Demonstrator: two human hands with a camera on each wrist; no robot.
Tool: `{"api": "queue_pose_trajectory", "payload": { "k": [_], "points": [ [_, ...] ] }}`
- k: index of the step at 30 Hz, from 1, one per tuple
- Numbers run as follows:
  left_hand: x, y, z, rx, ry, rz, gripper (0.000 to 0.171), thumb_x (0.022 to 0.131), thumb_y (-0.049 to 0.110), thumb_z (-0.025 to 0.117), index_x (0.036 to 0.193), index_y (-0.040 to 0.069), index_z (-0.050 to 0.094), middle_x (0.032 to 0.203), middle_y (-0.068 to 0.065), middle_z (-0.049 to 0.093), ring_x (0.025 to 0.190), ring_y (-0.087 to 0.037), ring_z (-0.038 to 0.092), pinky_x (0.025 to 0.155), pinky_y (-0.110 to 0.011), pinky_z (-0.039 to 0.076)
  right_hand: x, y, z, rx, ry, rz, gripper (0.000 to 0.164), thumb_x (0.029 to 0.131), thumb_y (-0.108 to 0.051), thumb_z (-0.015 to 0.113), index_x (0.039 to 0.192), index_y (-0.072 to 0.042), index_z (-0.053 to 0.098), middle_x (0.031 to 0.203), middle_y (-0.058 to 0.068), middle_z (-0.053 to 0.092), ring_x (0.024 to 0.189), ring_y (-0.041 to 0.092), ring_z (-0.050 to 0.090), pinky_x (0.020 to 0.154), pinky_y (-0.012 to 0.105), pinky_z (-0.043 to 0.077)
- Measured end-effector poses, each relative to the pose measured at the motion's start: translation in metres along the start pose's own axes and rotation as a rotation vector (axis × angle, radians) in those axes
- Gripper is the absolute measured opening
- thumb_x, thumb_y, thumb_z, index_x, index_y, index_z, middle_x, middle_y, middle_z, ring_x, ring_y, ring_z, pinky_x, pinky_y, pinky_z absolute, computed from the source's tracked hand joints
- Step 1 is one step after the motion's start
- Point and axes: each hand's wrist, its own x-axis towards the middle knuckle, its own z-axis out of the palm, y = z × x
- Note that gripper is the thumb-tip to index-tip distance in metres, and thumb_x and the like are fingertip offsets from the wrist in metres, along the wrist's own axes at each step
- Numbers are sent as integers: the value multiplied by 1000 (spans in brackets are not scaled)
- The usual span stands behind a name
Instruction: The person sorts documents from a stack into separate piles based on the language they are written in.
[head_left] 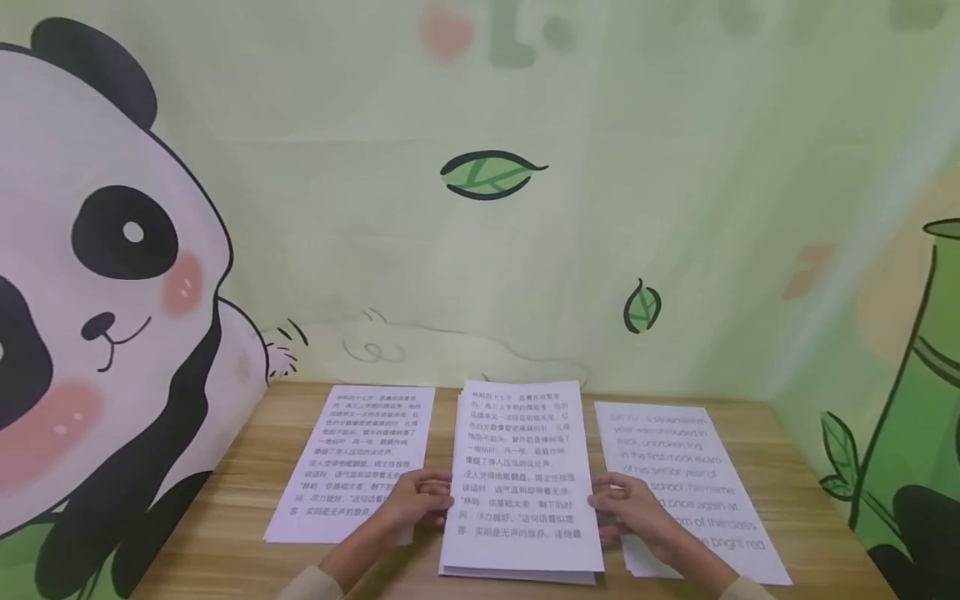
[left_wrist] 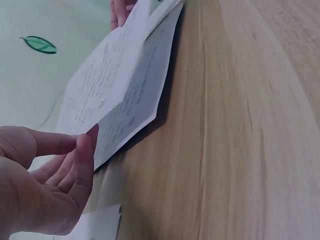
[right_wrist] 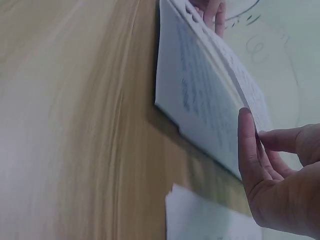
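Left hand (head_left: 412,502) and right hand (head_left: 632,504) are seen pinching printed paper (head_left: 519,475) by its left and right edges. Only in wrist views is the lower sheet (left_wrist: 144,95) revealed as printed.

- A pale green printed backdrop (head_left: 345,208) covers the back and wraps round both sides (faint creases run through it).
- On the left, a big cartoon panda (head_left: 135,367) with pink cheeks and black ears and eye patches.
- In the middle, a large outlined leaf (head_left: 487,175); lower and to its right, a smaller leaf (head_left: 642,308).
- Along the top, a blurred reddish shape (head_left: 446,32) beside soft green ones.
- On the right, a green bamboo stalk (head_left: 911,425) with leaf sprigs, and a peach patch (head_left: 896,275) behind it.
- Below, a wooden table (head_left: 225,492) with streaky brown grain, its far edge against the backdrop.
- A pale diagonal streak (head_left: 862,217) crosses the right side.
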Motion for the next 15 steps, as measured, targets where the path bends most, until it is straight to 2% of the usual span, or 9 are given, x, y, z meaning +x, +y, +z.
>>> {"api": "queue_pose_trajectory", "payload": {
  "k": [7, 15],
  "points": [
    [-6, 8, -20, 41, 25, 35, 44, 90, 4, 70, 132, -5, 59, 98, -8, 76, 78, -13, 70, 73, -29, 60, -6, -9, 10, 63, -70, -63, 57, 96, -15, 66, 143, 11, 44, 109, 14, 74, 95, 22, 74, 82, 42, 64],
    [-9, 10, -33, 69, 105, 31, 42, 90, 5, 70, 131, -3, 62, 102, -12, 75, 80, -16, 70, 76, -35, 62, -5, -17, 22, 72, -101, -104, 63, 96, -15, 66, 145, 14, 39, 108, 14, 74, 90, 18, 72, 82, 41, 64]
  ]
}}
